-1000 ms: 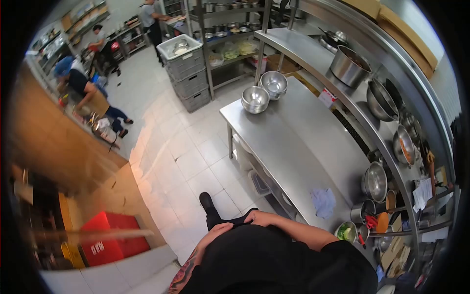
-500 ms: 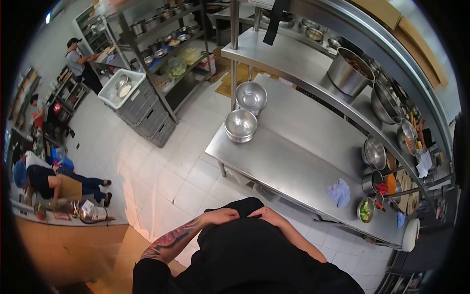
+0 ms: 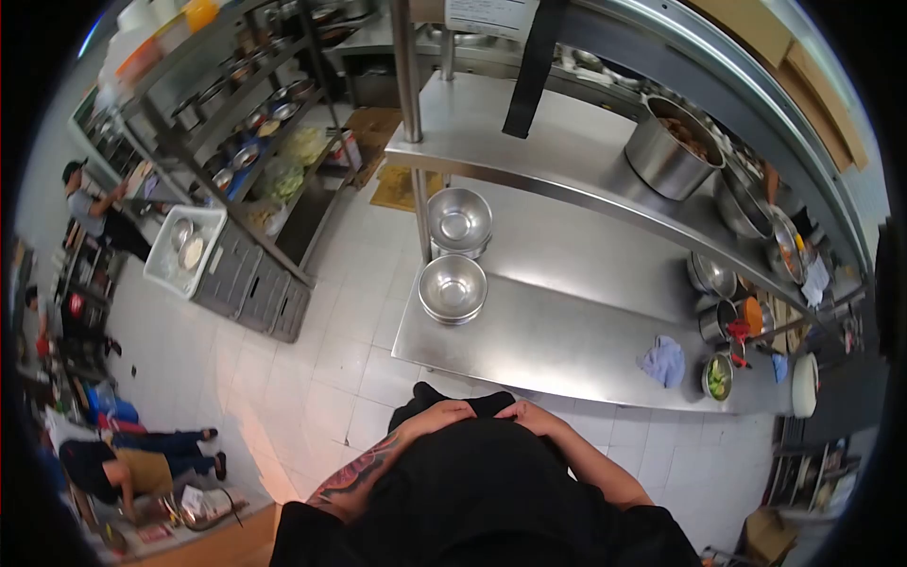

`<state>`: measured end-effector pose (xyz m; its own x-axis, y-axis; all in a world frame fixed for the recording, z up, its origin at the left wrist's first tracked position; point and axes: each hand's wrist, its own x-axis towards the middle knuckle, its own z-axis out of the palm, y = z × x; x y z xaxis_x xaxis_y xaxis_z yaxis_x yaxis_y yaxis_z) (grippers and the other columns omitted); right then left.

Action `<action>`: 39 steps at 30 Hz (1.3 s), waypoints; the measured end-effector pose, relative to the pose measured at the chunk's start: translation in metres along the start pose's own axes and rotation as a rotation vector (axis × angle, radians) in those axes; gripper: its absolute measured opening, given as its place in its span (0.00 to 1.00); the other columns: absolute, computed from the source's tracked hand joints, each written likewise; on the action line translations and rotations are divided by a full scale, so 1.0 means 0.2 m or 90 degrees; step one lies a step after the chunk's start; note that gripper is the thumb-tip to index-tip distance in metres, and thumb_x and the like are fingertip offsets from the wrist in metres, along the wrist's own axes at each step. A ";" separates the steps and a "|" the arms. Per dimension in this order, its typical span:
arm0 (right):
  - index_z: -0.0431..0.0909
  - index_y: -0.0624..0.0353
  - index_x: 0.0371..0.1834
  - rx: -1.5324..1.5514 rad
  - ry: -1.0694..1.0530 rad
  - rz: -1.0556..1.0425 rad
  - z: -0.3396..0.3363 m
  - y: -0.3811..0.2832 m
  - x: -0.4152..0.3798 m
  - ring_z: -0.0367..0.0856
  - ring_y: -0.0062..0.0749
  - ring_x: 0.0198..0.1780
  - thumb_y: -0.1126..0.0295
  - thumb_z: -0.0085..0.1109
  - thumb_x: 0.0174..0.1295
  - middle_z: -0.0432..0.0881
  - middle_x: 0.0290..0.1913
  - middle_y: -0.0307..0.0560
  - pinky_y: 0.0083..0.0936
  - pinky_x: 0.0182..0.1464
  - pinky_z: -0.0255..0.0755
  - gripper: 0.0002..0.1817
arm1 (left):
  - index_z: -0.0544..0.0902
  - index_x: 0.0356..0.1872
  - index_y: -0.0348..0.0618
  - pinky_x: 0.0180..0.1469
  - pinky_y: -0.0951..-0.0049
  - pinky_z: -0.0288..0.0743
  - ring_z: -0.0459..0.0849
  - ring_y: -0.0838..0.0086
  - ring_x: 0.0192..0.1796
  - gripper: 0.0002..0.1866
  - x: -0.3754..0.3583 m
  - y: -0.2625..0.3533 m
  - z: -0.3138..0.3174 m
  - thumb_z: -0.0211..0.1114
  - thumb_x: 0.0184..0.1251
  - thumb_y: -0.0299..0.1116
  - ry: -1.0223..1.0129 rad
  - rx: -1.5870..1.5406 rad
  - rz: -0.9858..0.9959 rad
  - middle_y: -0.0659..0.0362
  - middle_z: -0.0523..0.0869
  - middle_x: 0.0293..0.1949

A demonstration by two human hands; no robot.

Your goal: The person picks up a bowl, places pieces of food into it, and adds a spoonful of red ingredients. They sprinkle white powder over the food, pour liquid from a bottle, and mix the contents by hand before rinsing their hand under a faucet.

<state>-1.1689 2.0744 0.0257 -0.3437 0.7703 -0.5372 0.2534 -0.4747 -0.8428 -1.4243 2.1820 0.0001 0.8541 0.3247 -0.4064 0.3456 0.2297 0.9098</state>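
Note:
Down at my waist, my left hand (image 3: 442, 416) is closed on the top of some black cloth (image 3: 416, 408), probably part of my clothing. My right hand (image 3: 529, 416) pinches the same cloth a short way to the right, its fingertips partly hidden in the folds. A small gap separates the two hands. Just beyond them stands a steel table (image 3: 557, 345). Two stacks of steel bowls rest at its left end, a nearer stack (image 3: 453, 288) and a farther stack (image 3: 460, 219).
On the table's right lie a blue cloth (image 3: 663, 362) and a bowl of green vegetables (image 3: 718, 378). A large steel pot (image 3: 673, 151) stands on the raised shelf (image 3: 529, 151). Grey crates (image 3: 255, 283) are stacked left. One person (image 3: 132, 468) bends over a counter; others work farther back.
My view has turned, so the table now lies squarer in front of me. Both hands stay at the waist on the black cloth, with only slight shifts of the fingers.

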 end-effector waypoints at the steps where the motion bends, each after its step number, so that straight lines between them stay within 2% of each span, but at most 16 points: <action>1: 0.86 0.64 0.52 0.015 0.018 -0.001 0.05 -0.02 0.01 0.83 0.18 0.41 0.71 0.66 0.63 0.90 0.41 0.39 0.21 0.48 0.78 0.15 | 0.85 0.45 0.38 0.54 0.75 0.74 0.83 0.77 0.48 0.16 0.01 0.04 -0.06 0.56 0.76 0.40 -0.020 0.011 -0.005 0.60 0.87 0.41; 3: 0.89 0.60 0.45 0.066 0.133 -0.017 0.17 -0.04 0.03 0.79 0.12 0.35 0.64 0.66 0.67 0.89 0.34 0.34 0.19 0.42 0.76 0.11 | 0.84 0.45 0.39 0.52 0.74 0.74 0.82 0.77 0.46 0.16 0.01 0.12 -0.20 0.55 0.76 0.42 -0.174 0.022 -0.072 0.61 0.86 0.40; 7: 0.89 0.62 0.39 0.150 0.262 -0.056 0.48 0.04 0.12 0.77 0.10 0.33 0.60 0.66 0.69 0.86 0.28 0.32 0.19 0.38 0.75 0.14 | 0.83 0.45 0.41 0.50 0.73 0.74 0.80 0.77 0.44 0.17 0.00 0.18 -0.38 0.53 0.77 0.44 -0.324 0.241 -0.051 0.61 0.85 0.39; 9: 0.88 0.63 0.35 0.270 0.285 -0.012 0.63 0.02 0.13 0.75 0.09 0.31 0.58 0.65 0.69 0.84 0.25 0.31 0.19 0.36 0.74 0.16 | 0.83 0.45 0.41 0.50 0.72 0.74 0.80 0.77 0.44 0.18 0.01 0.16 -0.43 0.52 0.77 0.45 -0.384 0.258 -0.034 0.60 0.85 0.39; 14: 0.88 0.64 0.35 0.391 0.442 -0.023 0.98 0.00 0.12 0.74 0.09 0.29 0.58 0.66 0.69 0.84 0.24 0.31 0.18 0.32 0.72 0.17 | 0.83 0.45 0.43 0.44 0.73 0.74 0.79 0.79 0.39 0.17 0.03 0.14 -0.40 0.54 0.77 0.45 -0.559 0.352 -0.042 0.63 0.85 0.37; 17: 0.89 0.65 0.36 0.409 0.491 0.036 1.10 0.02 0.11 0.74 0.09 0.28 0.59 0.66 0.68 0.84 0.24 0.32 0.17 0.31 0.71 0.16 | 0.83 0.46 0.44 0.42 0.74 0.74 0.78 0.81 0.38 0.17 0.00 0.12 -0.38 0.54 0.76 0.45 -0.609 0.338 -0.063 0.65 0.84 0.36; 18: 0.89 0.65 0.36 0.422 0.489 0.042 1.12 0.03 0.11 0.74 0.09 0.28 0.60 0.66 0.68 0.84 0.24 0.32 0.17 0.31 0.71 0.16 | 0.82 0.46 0.44 0.43 0.75 0.73 0.78 0.81 0.39 0.16 -0.02 0.17 -0.37 0.54 0.77 0.45 -0.619 0.343 -0.107 0.65 0.84 0.36; 23: 0.89 0.66 0.39 0.425 0.457 0.038 1.19 0.13 0.08 0.78 0.11 0.29 0.62 0.66 0.69 0.88 0.28 0.35 0.17 0.33 0.74 0.15 | 0.82 0.47 0.42 0.48 0.75 0.73 0.78 0.81 0.43 0.17 -0.03 -0.05 -0.33 0.53 0.78 0.44 -0.609 0.324 -0.070 0.64 0.84 0.39; 26: 0.89 0.66 0.39 0.463 0.425 0.045 1.16 0.01 -0.01 0.79 0.11 0.30 0.62 0.65 0.69 0.88 0.30 0.35 0.16 0.34 0.74 0.15 | 0.82 0.47 0.39 0.49 0.74 0.73 0.79 0.79 0.44 0.17 -0.07 -0.15 -0.28 0.53 0.78 0.42 -0.573 0.268 -0.091 0.61 0.85 0.40; 30: 0.89 0.65 0.39 0.417 0.368 0.070 1.11 0.06 -0.01 0.79 0.10 0.30 0.62 0.65 0.70 0.88 0.30 0.35 0.16 0.34 0.75 0.15 | 0.82 0.46 0.39 0.50 0.77 0.73 0.78 0.82 0.45 0.17 -0.14 -0.11 -0.27 0.52 0.81 0.43 -0.523 0.184 -0.102 0.63 0.83 0.38; 32: 0.89 0.65 0.39 0.410 0.350 0.076 1.07 0.05 -0.01 0.78 0.10 0.30 0.61 0.65 0.70 0.88 0.30 0.34 0.16 0.34 0.75 0.15 | 0.82 0.44 0.39 0.48 0.77 0.72 0.78 0.82 0.44 0.17 -0.17 -0.12 -0.27 0.52 0.81 0.42 -0.488 0.077 -0.152 0.64 0.82 0.37; 35: 0.89 0.65 0.38 0.396 0.338 0.058 1.03 0.04 0.00 0.78 0.10 0.30 0.60 0.65 0.70 0.87 0.29 0.34 0.16 0.34 0.74 0.16 | 0.83 0.45 0.39 0.48 0.75 0.73 0.78 0.81 0.43 0.15 -0.18 -0.11 -0.27 0.55 0.77 0.41 -0.462 0.081 -0.139 0.64 0.83 0.36; 39: 0.89 0.65 0.35 0.350 0.327 0.041 0.98 0.10 0.03 0.76 0.09 0.29 0.58 0.65 0.69 0.86 0.27 0.33 0.16 0.34 0.73 0.18 | 0.83 0.44 0.38 0.49 0.75 0.73 0.78 0.81 0.43 0.16 -0.19 -0.13 -0.27 0.54 0.78 0.41 -0.431 0.058 -0.129 0.64 0.83 0.36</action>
<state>-1.3435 1.9863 0.0000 0.1562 0.7718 -0.6164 -0.2756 -0.5652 -0.7776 -1.4865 2.2127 -0.0134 0.8129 -0.3643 -0.4543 0.5295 0.1377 0.8371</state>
